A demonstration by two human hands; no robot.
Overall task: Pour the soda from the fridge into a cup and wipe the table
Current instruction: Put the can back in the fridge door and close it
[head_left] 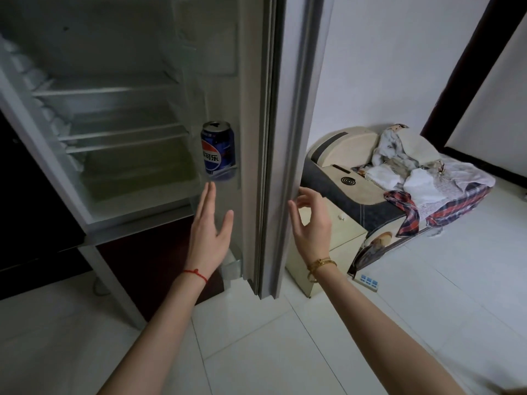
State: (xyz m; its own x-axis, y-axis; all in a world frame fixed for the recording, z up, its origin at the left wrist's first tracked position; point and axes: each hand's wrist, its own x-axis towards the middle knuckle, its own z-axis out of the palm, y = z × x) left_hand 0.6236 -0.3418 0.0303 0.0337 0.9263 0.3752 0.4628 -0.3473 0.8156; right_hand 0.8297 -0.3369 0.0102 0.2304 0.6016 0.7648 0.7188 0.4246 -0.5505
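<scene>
A blue soda can (218, 151) with a red, white and blue logo stands upright in a clear shelf on the inside of the open fridge door (273, 115). My left hand (209, 226) is raised just below the can, fingers straight and apart, not touching it. My right hand (309, 220) is at the outer edge of the fridge door, fingers curled loosely near the edge and holding nothing. The fridge interior (114, 115) has bare glass shelves. No cup or table is in view.
To the right of the door stands a cream bedside cabinet (336, 232) and a low bed (427, 195) piled with clothes. A power strip (369, 280) lies on the white tiled floor (285, 352). A dark doorway frame (467, 67) is at the upper right.
</scene>
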